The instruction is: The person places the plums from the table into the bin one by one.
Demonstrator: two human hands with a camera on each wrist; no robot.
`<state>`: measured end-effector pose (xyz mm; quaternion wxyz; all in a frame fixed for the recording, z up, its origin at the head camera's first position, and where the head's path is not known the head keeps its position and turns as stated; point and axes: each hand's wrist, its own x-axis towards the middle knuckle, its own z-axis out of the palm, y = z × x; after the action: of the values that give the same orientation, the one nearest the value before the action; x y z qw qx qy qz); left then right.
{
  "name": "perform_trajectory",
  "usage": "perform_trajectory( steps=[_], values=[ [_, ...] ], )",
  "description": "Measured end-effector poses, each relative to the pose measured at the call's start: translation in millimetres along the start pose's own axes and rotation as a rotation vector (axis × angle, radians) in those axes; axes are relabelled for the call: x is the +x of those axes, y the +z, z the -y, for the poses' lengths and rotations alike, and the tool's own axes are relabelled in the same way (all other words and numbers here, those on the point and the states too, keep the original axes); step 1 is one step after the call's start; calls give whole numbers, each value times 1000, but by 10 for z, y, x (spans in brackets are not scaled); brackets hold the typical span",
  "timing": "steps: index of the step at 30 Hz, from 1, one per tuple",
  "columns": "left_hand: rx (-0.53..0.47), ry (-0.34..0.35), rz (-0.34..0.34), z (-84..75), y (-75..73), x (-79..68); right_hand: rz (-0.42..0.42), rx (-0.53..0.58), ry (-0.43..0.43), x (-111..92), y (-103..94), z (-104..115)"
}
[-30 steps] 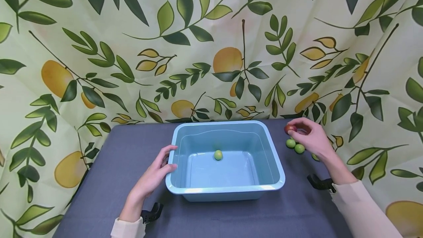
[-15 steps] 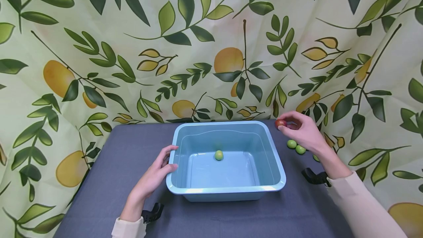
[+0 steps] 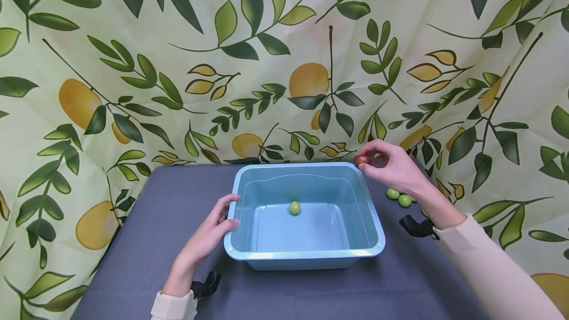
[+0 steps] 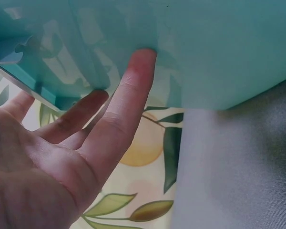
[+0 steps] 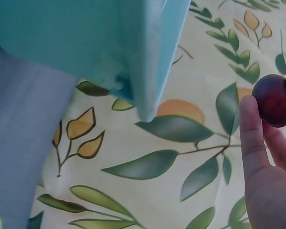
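My right hand (image 3: 395, 167) pinches a dark red plum (image 3: 362, 160) between thumb and fingertips, just over the far right corner of the light blue plastic basin (image 3: 302, 256). In the right wrist view the plum (image 5: 275, 101) sits at the fingertips, to the right of the basin's rim (image 5: 150, 95). My left hand (image 3: 202, 238) holds the basin's left rim, with thumb and index fingertip over the edge. Other fingers (image 4: 119, 112) of that hand touch the outer wall in the left wrist view. One small green fruit (image 3: 295, 208) lies on the basin floor.
Several small green fruits (image 3: 404, 201) lie on the dark grey cloth right of the basin, partly behind my right wrist. The grey-covered table (image 3: 178, 191) ends at a cloth backdrop (image 3: 266, 88) printed with leaves and fruit. A black wrist strap (image 3: 206, 285) hangs below my left wrist.
My right hand has carried the plum leftward and slightly up, from above the green fruits to the basin's far right corner. The left hand and the basin stay put.
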<state>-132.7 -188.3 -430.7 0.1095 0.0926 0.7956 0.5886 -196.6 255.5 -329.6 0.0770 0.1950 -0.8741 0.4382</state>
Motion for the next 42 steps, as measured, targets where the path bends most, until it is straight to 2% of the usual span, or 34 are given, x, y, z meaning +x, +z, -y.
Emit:
perform_trajectory(
  steps=[4, 14, 25, 31, 42],
  values=[
    [6, -2, -4, -4, -3, 5, 25, 10, -31, 81, 36, 98],
    [16, -6, -18, -7, 1, 12, 99, -41, -209, 263, 155, 276],
    [24, -6, -24, 0, -8, -7, 158, -60, -342, 430, 314, 493],
    [24, -14, -29, -3, -3, -12, 184, -74, -392, 503, 438, 583],
    [18, -24, -31, -6, 20, -1, 283, -114, -488, 626, 680, 671]
  ],
)
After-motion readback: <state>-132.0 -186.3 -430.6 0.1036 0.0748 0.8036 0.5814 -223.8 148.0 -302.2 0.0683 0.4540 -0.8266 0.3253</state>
